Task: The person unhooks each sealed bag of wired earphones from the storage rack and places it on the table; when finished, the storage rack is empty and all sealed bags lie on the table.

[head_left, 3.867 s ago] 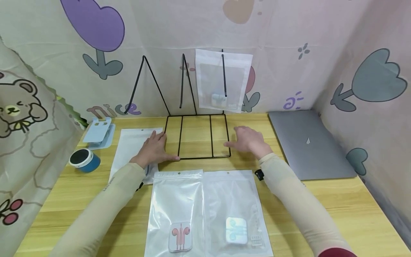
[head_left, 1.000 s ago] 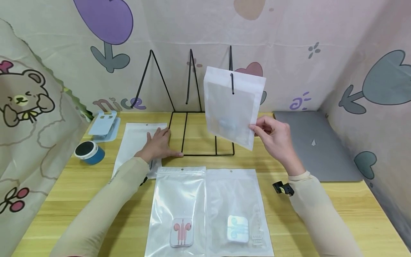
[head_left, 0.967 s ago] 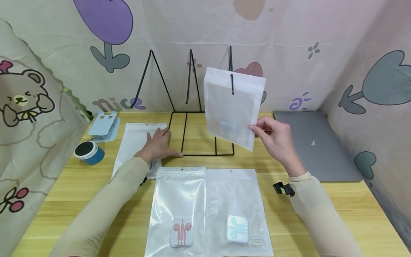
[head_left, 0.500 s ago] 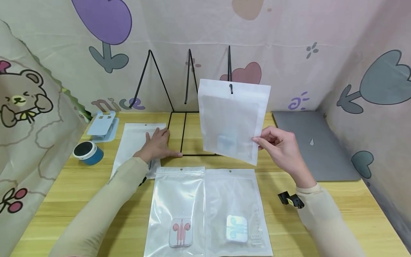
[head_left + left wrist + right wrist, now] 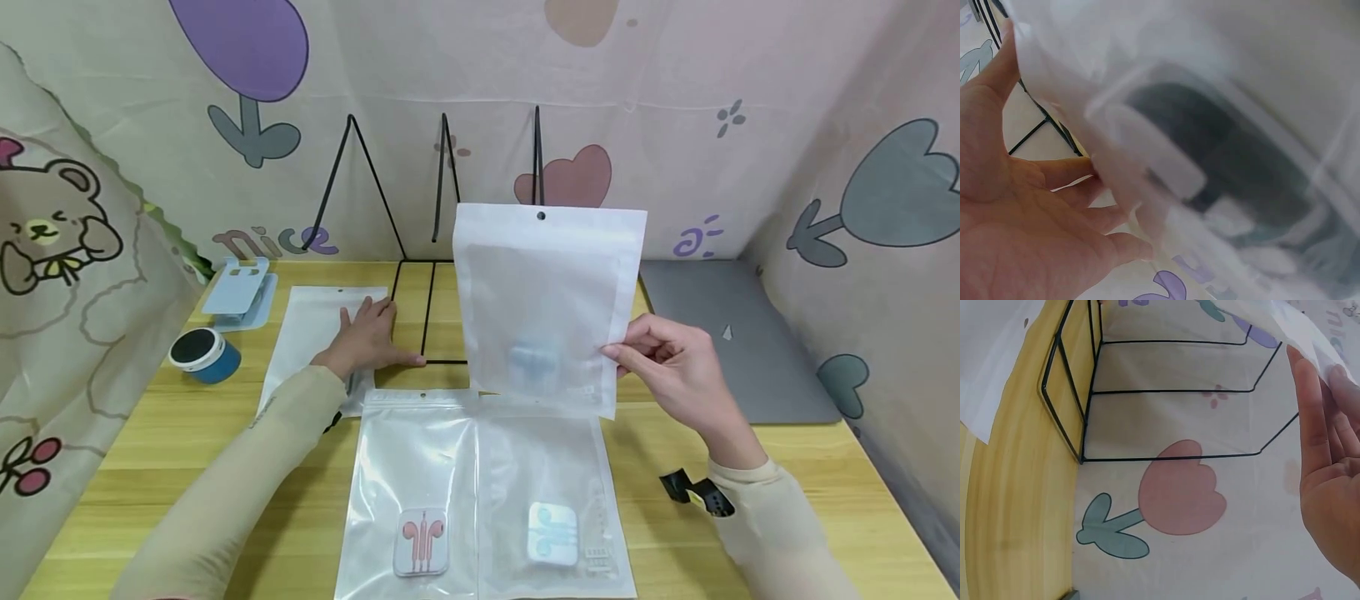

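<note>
My right hand pinches the lower right edge of a white zip bag, held upright with a small pale square case faintly visible inside. Its top hole shows with no prong through it, in front of the right arm of the black wire display rack. The left hand lies with fingers spread, its thumb at the rack's front left corner, over the edge of another white bag. In the left wrist view that bag looms blurred, something dark inside. Fingers and thumb meet the held bag in the right wrist view.
Two bags lie in front: one with pink earphones, one with a pale square case. A grey laptop is at right. A blue jar and pale blue stand sit at left.
The bag hung on the rack's right prong; my right hand took its edge and drew it forward and down off the prong. My left hand has stayed at the rack's corner.
</note>
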Action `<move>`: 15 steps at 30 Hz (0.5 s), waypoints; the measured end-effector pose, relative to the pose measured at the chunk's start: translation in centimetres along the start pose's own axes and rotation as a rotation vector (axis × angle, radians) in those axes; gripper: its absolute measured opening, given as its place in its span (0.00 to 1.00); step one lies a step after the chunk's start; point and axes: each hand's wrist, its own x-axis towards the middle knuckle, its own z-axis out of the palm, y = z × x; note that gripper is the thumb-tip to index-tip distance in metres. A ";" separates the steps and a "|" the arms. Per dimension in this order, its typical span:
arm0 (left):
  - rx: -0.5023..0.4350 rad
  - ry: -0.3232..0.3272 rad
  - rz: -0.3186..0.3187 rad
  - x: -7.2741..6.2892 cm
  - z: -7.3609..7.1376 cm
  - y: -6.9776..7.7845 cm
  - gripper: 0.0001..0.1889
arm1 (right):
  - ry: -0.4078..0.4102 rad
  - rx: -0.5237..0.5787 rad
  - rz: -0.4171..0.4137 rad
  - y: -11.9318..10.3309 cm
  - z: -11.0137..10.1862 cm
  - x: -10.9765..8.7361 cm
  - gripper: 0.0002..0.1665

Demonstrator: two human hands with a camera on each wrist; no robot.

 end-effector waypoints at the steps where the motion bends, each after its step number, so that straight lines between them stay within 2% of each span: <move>1: -0.001 0.000 -0.001 0.0 0.0 0.0 0.64 | -0.002 0.001 -0.010 -0.1 -0.1 -0.1 0.06; 6: -0.013 0.001 0.001 0.0 0.2 0.0 0.64 | -0.032 0.001 -0.037 -0.4 -0.7 -0.7 0.08; 11: -0.018 -0.001 0.000 0.0 0.2 0.0 0.64 | -0.100 0.008 0.085 0.2 -1.3 -1.4 0.12; 15: -0.021 0.002 -0.003 0.0 0.1 0.1 0.63 | -0.131 -0.022 0.163 1.4 -2.2 -1.8 0.10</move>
